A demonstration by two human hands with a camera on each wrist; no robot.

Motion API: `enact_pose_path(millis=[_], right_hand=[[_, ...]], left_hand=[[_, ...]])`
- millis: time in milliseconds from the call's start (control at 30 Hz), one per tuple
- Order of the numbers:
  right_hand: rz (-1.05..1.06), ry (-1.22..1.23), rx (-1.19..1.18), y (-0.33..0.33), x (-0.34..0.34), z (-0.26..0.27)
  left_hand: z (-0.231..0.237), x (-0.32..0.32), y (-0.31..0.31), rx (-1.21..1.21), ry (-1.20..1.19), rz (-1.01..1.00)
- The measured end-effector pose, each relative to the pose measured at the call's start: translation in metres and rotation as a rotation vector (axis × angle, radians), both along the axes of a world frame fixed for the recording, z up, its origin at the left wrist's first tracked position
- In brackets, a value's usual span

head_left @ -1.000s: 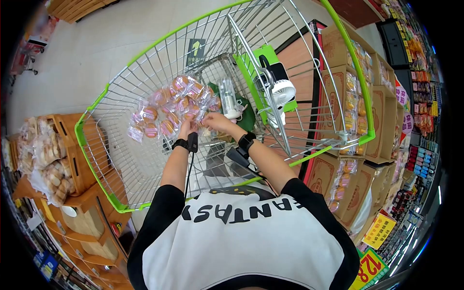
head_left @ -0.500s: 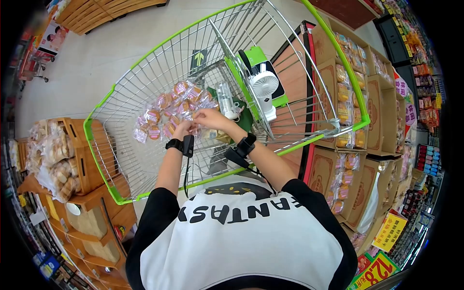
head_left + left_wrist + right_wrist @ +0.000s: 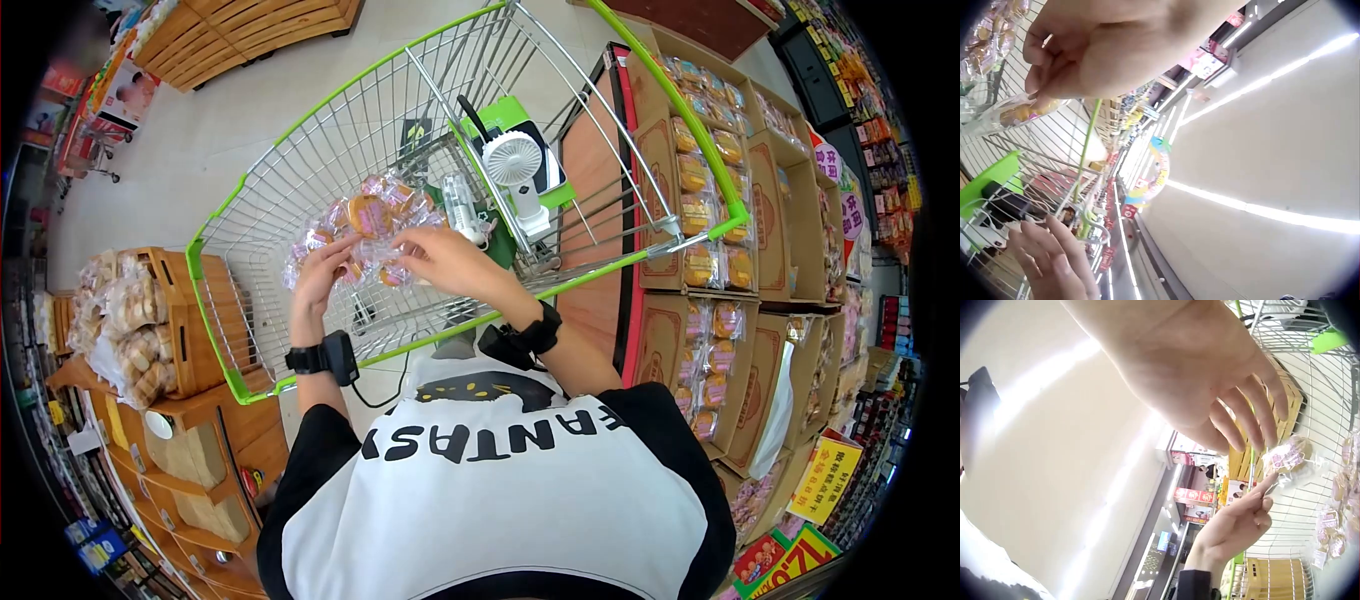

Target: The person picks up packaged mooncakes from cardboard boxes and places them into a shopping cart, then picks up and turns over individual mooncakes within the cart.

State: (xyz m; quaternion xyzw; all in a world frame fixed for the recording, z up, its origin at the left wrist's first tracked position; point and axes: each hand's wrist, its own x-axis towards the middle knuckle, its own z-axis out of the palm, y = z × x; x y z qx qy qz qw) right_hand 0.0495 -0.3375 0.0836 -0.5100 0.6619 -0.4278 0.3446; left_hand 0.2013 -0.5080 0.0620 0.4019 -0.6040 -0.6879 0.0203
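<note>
Over the cart, the left hand pinches a wrapped bun; the right hand has loosely spread fingers beside it. They partly hide the cart's bun pile; a white fan partly covers a green panel.

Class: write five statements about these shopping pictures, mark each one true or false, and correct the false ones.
1. The left hand pinches a plastic-wrapped bun. True.
2. The right hand grips the handheld fan. False: the fan is apart from both hands.
3. The shopping cart has a green rim. True.
4. All the cardboard boxes are sealed. False: packaged pastries show in open ones.
5. Bagged bread is displayed on a wooden stand. True.
</note>
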Motion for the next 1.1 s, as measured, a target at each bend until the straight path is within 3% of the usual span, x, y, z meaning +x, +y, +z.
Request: enact_pose_path(millis=[100, 167, 333, 400, 433, 533, 700, 733, 767, 867, 933, 1000, 1100], right_hand=[[-0.155, 0.041, -0.192, 0.017, -0.002, 0.022], [-0.332, 0.232, -0.328, 0.027, -0.007, 0.032], [-0.371, 0.209, -0.341, 0.063, -0.022, 0.042], [-0.132, -0.284, -0.125, 0.082, -0.029, 0.044], [-0.143, -0.28, -0.13, 0.091, -0.031, 0.044], [0.008, -0.688, -0.122, 0.12, -0.033, 0.044], [-0.063, -0.777, -0.244, 0.172, -0.034, 0.032], [-0.084, -0.775, -0.252, 0.183, -0.033, 0.029], [-0.148, -0.803, -0.317, 0.193, -0.031, 0.027], [-0.301, -0.837, -0.418, 0.223, -0.025, 0.026], [-0.463, -0.91, -0.526, 0.242, -0.02, 0.027], [-0.552, -0.904, -0.595, 0.263, -0.016, 0.023], [-0.741, -0.811, -0.531, 0.298, -0.01, 0.018]], left_hand=[[0.034, 0.009, 0.017, -0.003, 0.107, -0.073], [0.054, 0.011, 0.03, -0.069, 0.146, -0.181], [0.086, 0.014, 0.06, -0.105, 0.301, -0.433], [0.094, 0.011, 0.072, -0.089, 0.36, -0.493], [0.098, 0.009, 0.078, -0.066, 0.351, -0.51], [0.101, -0.003, 0.095, -0.029, 0.369, -0.584], [0.092, -0.031, 0.126, 0.049, 0.445, -0.751], [0.094, -0.041, 0.148, 0.174, 0.615, -0.642], [0.094, -0.049, 0.166, 0.302, 0.777, -0.524], [0.085, -0.073, 0.199, 0.326, 0.626, -0.476], [0.066, -0.083, 0.215, 0.352, 0.755, -0.536], [0.057, -0.092, 0.231, 0.277, 0.641, -0.718], [0.052, -0.109, 0.267, 0.232, 0.525, -0.763]])
